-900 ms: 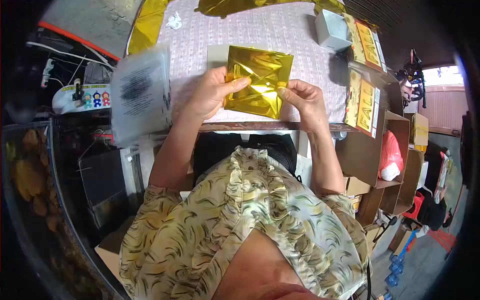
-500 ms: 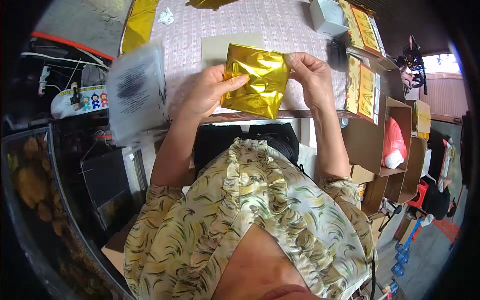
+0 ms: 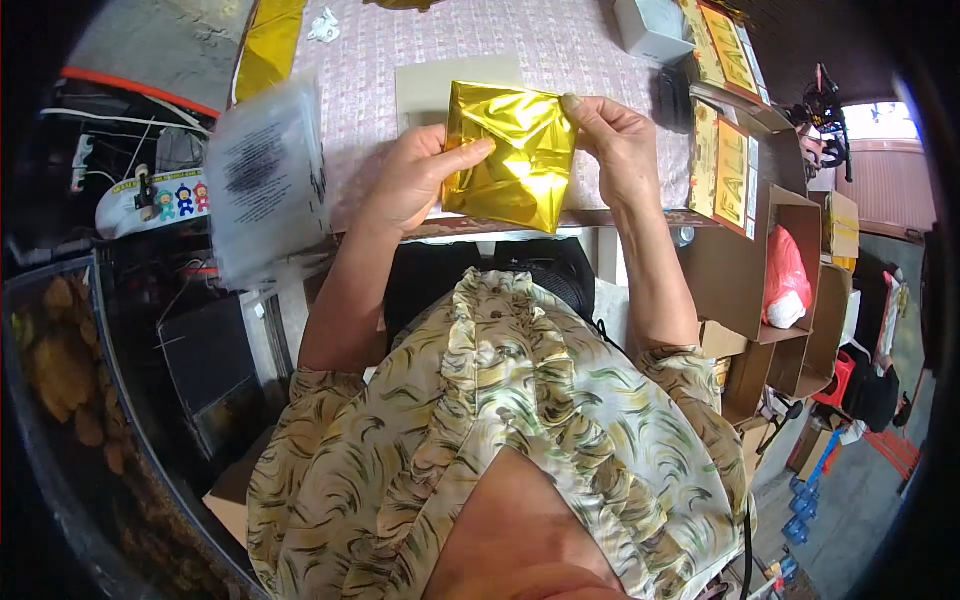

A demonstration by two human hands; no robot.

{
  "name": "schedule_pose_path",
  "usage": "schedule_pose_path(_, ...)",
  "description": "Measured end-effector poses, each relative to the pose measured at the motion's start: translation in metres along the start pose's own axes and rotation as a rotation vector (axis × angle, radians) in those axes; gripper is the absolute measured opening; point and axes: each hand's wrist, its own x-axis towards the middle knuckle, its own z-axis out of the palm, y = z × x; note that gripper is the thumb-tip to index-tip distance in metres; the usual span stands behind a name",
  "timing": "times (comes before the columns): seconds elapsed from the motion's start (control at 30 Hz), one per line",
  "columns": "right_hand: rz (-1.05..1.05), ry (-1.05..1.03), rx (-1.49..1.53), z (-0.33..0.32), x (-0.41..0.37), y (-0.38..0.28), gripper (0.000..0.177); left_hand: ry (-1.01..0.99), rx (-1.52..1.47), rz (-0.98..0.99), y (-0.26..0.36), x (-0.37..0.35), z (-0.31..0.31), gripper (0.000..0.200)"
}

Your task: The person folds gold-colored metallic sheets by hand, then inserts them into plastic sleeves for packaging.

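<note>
The left hand [image 3: 408,182] grips the gold foil packet [image 3: 510,155] by its left edge, and the right hand [image 3: 618,145] pinches its far right corner, above the table's [image 3: 370,95] near edge.

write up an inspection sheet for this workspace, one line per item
surface: patterned tablecloth, pale board on it
job's things: gold foil piece, creased, held at the near edge
clutter: crumpled white scrap, white box, printed "FALL" items
hands: left hand grips foil's left side; right hand pinches its upper right corner
cables: white cables at left, beyond the clear plastic stack
surroundings: open cartons, red bag at right
</note>
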Motion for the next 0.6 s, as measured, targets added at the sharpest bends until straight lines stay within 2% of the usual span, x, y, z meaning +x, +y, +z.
schedule_pose_path(0.1, 0.053, 0.049, 0.063, 0.001, -0.010, -0.008, 0.023, 0.041, -0.033, 0.027, -0.004, 0.003, -0.001, 0.027)
schedule_pose_path(0.17, 0.165, -0.071, -0.153, -0.013, -0.018, -0.007, 0.026, 0.090, -0.047, 0.027, -0.005, 0.004, -0.001, 0.028)
schedule_pose_path(0.33, 0.177, -0.037, -0.175, -0.018, -0.041, 0.000, 0.023, 0.198, -0.052, 0.072, -0.017, 0.010, 0.010, 0.024)
schedule_pose_path(0.4, 0.234, -0.040, -0.103, -0.027, -0.039, 0.009, 0.014, 0.158, 0.002, 0.089, -0.031, 0.015, 0.007, 0.020)
schedule_pose_path(0.5, 0.258, -0.041, -0.047, -0.029, -0.047, 0.011, 0.011, 0.156, -0.040, 0.123, -0.040, 0.015, 0.018, 0.022)
schedule_pose_path(0.6, 0.199, -0.035, -0.080, -0.036, -0.050, 0.017, 0.011, 0.141, -0.022, 0.067, -0.044, 0.012, 0.021, 0.023)
